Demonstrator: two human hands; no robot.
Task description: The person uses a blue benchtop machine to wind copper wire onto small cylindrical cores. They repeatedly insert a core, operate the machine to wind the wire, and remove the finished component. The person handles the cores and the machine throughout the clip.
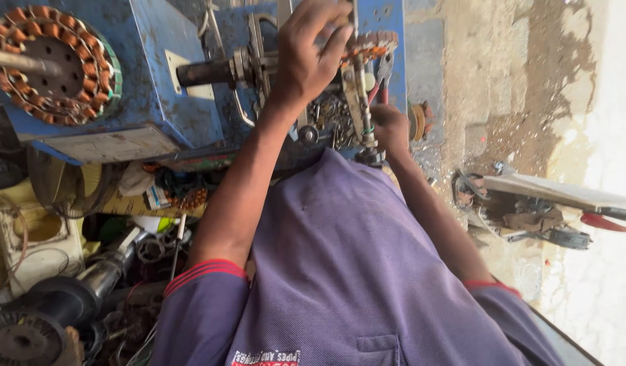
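Note:
Both my arms reach out from purple sleeves to a blue winding machine. My left hand is raised at its spindle, with the fingers pinched on a thin metal rod right beside a small copper-wound stator. My right hand is lower and to the right, closed around a metal handle on the machine's frame. A red-handled tool sticks up just above that hand. What the right fingers grip is partly hidden.
A larger copper-wound stator sits on a shaft at the top left. Black motor parts and a wire spool lie at the lower left beside a white box. A rough wall and a plank with clutter are on the right.

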